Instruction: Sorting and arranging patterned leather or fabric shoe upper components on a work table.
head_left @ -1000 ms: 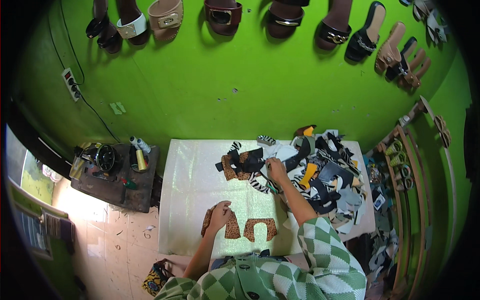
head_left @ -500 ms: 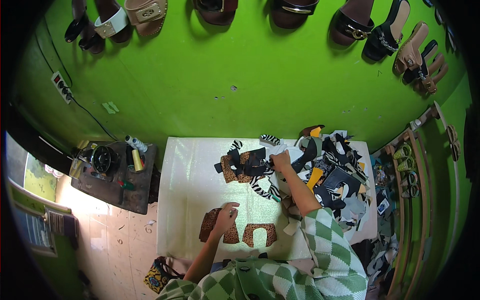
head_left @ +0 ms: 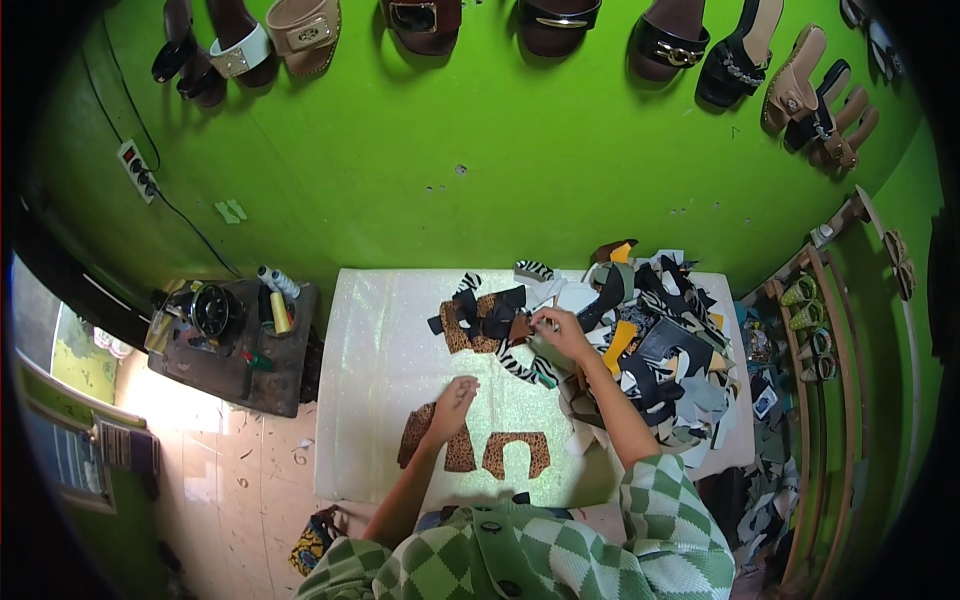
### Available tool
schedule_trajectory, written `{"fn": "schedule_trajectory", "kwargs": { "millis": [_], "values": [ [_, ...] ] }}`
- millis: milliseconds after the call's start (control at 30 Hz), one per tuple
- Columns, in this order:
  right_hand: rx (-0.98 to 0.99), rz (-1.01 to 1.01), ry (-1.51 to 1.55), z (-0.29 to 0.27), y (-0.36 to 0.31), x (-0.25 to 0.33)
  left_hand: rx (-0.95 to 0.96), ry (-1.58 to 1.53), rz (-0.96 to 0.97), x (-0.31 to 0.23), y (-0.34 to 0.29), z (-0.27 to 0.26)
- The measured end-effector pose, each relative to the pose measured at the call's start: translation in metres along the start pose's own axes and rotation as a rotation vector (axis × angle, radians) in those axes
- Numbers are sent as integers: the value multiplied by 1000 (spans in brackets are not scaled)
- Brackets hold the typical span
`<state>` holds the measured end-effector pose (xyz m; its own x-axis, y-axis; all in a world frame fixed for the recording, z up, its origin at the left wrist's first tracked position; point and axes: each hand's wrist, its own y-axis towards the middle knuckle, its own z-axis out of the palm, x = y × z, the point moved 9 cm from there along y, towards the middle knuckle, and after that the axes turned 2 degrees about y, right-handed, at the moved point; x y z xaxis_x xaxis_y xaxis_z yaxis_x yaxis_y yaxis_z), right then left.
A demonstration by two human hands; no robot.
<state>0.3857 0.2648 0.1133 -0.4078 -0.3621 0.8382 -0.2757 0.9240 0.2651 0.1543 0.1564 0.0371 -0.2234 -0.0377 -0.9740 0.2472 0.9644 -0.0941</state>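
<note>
My right hand (head_left: 560, 333) is closed, its fingertips pinching a small brown piece of material (head_left: 520, 328) at the right side of a loose cluster. In that cluster lie leopard-print cut pieces (head_left: 459, 335), black pieces (head_left: 497, 320) and a curved zebra-striped strip (head_left: 527, 365). My left hand (head_left: 453, 408) hovers, fingers loosely bent and apart, with nothing visible in them. Beneath it are brown leopard-print pieces (head_left: 458, 452), partly hidden by the hand. To their right, a U-shaped leopard-print piece (head_left: 516, 455) lies flat on the pale table (head_left: 375, 360).
A heap of mixed scraps (head_left: 665, 350) covers the table's right side. At left stands a dark side table (head_left: 275, 385) with thread spools (head_left: 279, 312). Sandals (head_left: 560, 25) hang along the green wall (head_left: 350, 170); a wooden rack (head_left: 835, 400) stands at right.
My right hand has drawn back slightly toward me and now pinches a brown piece. My left hand has lifted a little off the leopard-print pieces. The view has shifted slightly.
</note>
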Motion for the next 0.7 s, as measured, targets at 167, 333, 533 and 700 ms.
{"fn": "schedule_trajectory", "kwargs": {
  "millis": [167,333,533,700],
  "values": [
    [46,191,313,45,-66,30,33,-443,-371,14,-1,23],
    [-19,227,410,66,-133,-3,175,-337,-354,26,-16,57],
    [-69,694,876,80,-186,-16,75,-220,-276,54,-33,64],
    [-134,559,431,80,-201,-47,99,-132,-181,59,-34,74]
  ]
}}
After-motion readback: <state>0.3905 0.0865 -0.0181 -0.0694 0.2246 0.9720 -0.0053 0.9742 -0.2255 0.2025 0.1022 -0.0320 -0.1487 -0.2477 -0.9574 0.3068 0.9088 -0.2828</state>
